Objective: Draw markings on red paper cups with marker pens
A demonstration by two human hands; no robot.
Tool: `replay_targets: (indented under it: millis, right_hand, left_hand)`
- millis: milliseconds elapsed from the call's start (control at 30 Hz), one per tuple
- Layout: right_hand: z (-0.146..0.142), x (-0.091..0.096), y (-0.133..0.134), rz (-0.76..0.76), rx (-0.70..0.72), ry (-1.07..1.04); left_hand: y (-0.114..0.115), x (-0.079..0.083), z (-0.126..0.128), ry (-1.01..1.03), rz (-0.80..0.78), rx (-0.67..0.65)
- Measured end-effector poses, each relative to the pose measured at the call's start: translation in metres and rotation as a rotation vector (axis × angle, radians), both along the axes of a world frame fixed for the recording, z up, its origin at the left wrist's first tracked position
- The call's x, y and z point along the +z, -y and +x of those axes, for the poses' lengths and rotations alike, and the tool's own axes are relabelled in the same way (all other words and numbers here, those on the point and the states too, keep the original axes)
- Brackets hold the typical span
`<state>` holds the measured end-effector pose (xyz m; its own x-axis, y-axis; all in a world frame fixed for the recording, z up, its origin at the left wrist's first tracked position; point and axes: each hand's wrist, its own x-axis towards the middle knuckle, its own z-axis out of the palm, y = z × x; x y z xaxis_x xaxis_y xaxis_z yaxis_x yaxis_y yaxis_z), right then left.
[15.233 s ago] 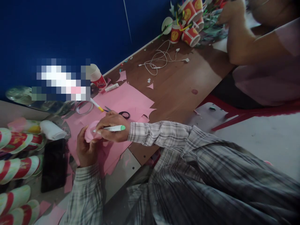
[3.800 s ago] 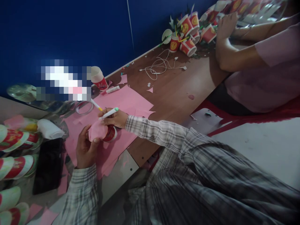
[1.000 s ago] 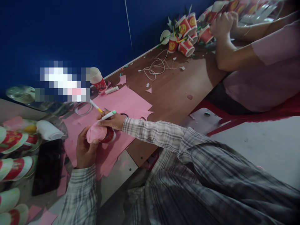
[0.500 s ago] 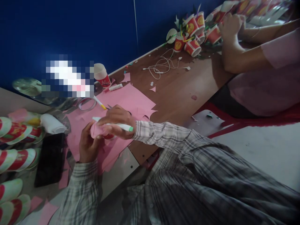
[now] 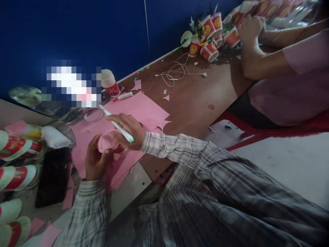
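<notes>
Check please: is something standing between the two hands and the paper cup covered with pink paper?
Nothing visible does. The left hand holds the cup, and the right hand rests on it while holding a pen. Only the pink paper, wrapped around the cup, lies under the hands.

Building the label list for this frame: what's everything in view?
cup: one, red, wrapped in pink paper, in both hands
pen: one, white with green end, right hand
sheets: several, pink, on table under hands
table: one, brown, along wall
lone cup: one, white and red, by wall
tube: one, white, beside lone cup
tape roll: one, clear, left of sheets
cable: one, white, mid-table
cup pile: many, red, far end
cup stacks: several, red and white, far left
phone: one, black, beside stacks
co-worker's arm: one, far end
left hand: grips cup
right hand: holds pen, over cup
</notes>
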<state>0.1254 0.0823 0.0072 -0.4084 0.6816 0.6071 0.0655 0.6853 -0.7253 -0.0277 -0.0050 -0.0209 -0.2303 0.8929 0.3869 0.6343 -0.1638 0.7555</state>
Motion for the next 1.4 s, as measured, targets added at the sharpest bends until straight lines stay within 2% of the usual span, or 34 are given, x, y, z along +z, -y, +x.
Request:
replay_targets:
  millis: [100,167,267,400,500,600,767,967,1200,1267,1400]
  right_hand:
    - [-0.004,-0.006,-0.014,-0.027,-0.108,-0.058]
    - [-0.007,-0.011,-0.024,-0.019,-0.160,-0.020]
    - [-0.011,-0.021,-0.037,0.009,-0.207,0.143]
    - [-0.015,-0.034,-0.051,-0.037,-0.283,0.408]
    - [-0.017,-0.042,-0.056,-0.047,-0.246,0.557]
    - [-0.019,-0.049,-0.058,-0.023,-0.192,0.620]
    - [-0.022,-0.056,-0.059,0.014,-0.200,0.643]
    - [-0.024,-0.062,-0.063,0.086,-0.294,0.618]
    - [-0.023,-0.066,-0.068,0.355,-0.470,0.375]
    - [-0.023,-0.065,-0.068,0.351,-0.461,0.365]
    - [-0.022,-0.062,-0.068,0.191,-0.366,0.399]
  left_hand:
    - [0.000,0.003,0.002,-0.038,-0.024,0.016]
    - [0.000,0.003,0.001,-0.079,-0.035,0.023]
    - [0.000,0.001,-0.003,-0.107,-0.022,0.021]
    - [0.000,-0.003,-0.005,-0.074,-0.017,0.019]
    - [0.001,-0.004,-0.005,-0.061,-0.002,0.030]
    - [0.001,-0.003,-0.005,-0.073,0.014,0.035]
    - [-0.001,-0.006,-0.008,-0.106,0.044,0.031]
    - [-0.004,-0.013,-0.011,-0.068,0.068,0.031]
    - [-0.001,-0.006,-0.013,0.041,0.096,0.028]
    - [0.000,-0.005,-0.011,0.056,0.083,0.014]
    - [0.000,-0.005,-0.008,0.064,0.035,0.017]
